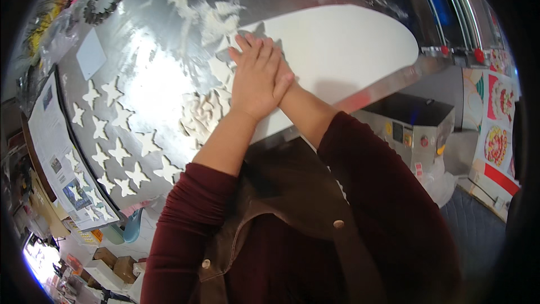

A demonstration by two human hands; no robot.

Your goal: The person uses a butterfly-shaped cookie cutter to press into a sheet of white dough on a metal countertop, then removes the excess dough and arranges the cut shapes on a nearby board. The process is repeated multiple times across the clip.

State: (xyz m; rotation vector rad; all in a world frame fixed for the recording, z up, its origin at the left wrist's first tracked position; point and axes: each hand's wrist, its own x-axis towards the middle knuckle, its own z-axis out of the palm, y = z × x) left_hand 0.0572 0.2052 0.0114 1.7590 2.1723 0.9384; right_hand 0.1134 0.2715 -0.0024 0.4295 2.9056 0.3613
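My left hand [256, 80] lies flat on top of my right hand [285, 69]. Both sit over the left edge of a white rolled-out sheet of dough or paste [350, 42]. Whatever is beneath my right palm is hidden. By my left wrist is a heap of crumpled white offcuts [200, 114]. Further left, several star-shaped white cut-outs [119, 152] are spread on the metal worktop [168, 63]. Smaller star cut-outs [93, 196] lie on a printed sheet over a dark board [50, 135].
White powder [217, 21] streaks the worktop. A ring of metal cutters [105, 2] and a pale scraper [91, 55] lie upper left. A roller machine with red knobs [453, 12] stands at upper right. A steel appliance [415, 126] is below the worktop's right edge.
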